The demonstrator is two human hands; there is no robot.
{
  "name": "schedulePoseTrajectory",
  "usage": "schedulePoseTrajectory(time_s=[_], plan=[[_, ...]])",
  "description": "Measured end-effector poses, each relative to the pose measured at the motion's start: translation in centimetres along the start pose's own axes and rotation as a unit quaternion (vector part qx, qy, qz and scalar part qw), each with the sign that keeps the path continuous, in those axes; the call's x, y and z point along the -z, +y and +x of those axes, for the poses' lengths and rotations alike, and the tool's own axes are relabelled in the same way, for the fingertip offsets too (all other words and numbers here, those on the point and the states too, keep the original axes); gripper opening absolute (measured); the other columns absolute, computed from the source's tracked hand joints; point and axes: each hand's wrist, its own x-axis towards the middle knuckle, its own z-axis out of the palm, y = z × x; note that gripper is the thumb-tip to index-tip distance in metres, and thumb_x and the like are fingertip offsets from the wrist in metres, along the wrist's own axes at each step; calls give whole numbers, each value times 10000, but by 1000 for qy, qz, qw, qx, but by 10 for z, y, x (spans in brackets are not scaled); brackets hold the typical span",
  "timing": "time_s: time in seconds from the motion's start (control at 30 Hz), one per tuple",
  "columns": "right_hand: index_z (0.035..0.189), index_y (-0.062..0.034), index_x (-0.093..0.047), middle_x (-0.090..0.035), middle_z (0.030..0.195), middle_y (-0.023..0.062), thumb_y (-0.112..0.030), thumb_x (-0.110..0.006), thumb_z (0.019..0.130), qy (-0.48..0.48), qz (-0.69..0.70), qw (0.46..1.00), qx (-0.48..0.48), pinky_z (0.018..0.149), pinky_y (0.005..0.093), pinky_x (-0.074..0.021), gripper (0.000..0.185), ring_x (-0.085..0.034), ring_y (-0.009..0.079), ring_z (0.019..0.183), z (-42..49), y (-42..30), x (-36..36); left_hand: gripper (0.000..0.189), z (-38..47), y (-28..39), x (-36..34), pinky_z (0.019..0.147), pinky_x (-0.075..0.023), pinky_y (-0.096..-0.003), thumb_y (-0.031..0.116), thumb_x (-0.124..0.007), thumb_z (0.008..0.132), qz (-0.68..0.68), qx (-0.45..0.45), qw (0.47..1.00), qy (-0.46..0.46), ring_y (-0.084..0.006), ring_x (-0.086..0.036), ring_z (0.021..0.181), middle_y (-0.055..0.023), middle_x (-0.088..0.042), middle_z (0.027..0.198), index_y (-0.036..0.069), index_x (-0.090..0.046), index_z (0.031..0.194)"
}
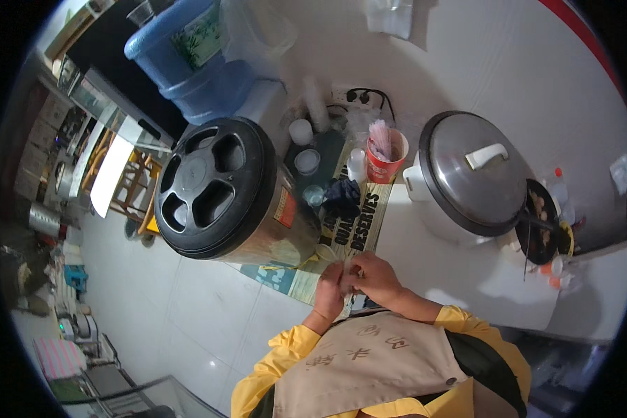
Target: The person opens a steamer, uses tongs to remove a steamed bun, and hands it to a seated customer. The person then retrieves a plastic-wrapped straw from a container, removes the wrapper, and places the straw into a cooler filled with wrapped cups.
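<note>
Close together in front of the apron, my left hand [328, 290] and my right hand [377, 280] meet at the fingertips. A small, thin translucent thing [348, 267] is pinched between them; blur and the fingers hide what it is. Just beyond is a pale round plastic piece [326, 253] beside the steel drum. The hands are over the near edge of a printed mat [363, 222] with large lettering. A crumpled dark cloth [342, 196] lies farther back on it, next to a small clear cup [314, 195].
At left stands a steel drum with a black lid [195, 175], a blue water bottle [188, 62] behind. A red paper tub [385, 162] holds pink-striped items. A large cooker with a steel lid [475, 167] and a black pan [541, 224] are at right. Plugs [358, 95] fill a wall socket.
</note>
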Motion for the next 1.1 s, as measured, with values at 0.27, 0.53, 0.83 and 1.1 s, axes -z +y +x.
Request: schedulePoseTrajectory(time_s=[0.27, 0.53, 0.83, 1.1], plan=[[1050, -10, -699, -676, 844, 6, -191, -640, 1003, 215, 111, 952, 188, 725, 293, -524, 196, -613, 96, 792, 168, -106, 129, 184, -11, -25, 7, 453, -361, -265, 244, -584, 1023, -450, 383, 807, -14, -127, -489, 507, -52, -577, 701, 62, -597, 1000], [1112, -26, -753, -760, 1048, 172, -164, -573, 946, 246, -138, 903, 323, 873, 438, -562, 280, -728, 339, 946, 476, -230, 171, 220, -51, -66, 33, 440, -359, -258, 244, -591, 1017, -366, 394, 842, -36, -101, -499, 494, -35, -579, 666, 35, -653, 986], [966, -2, -776, -748, 974, 209, -188, -717, 817, -70, -688, 694, 199, 786, 468, -562, 246, -719, 384, 875, 569, -224, 107, 265, -79, -90, 49, 448, -374, -261, 266, -604, 1014, -422, 416, 798, 109, -112, -517, 486, -43, -596, 643, 15, -652, 945], [1076, 7, -737, -734, 969, 143, -262, -791, 825, -94, -324, 941, 34, 680, 397, -535, 372, -661, 228, 794, 590, -197, 135, 350, -73, -100, 37, 469, -376, -264, 327, -495, 1069, -326, 343, 878, 73, -109, -535, 519, -18, -617, 662, 57, -658, 916]])
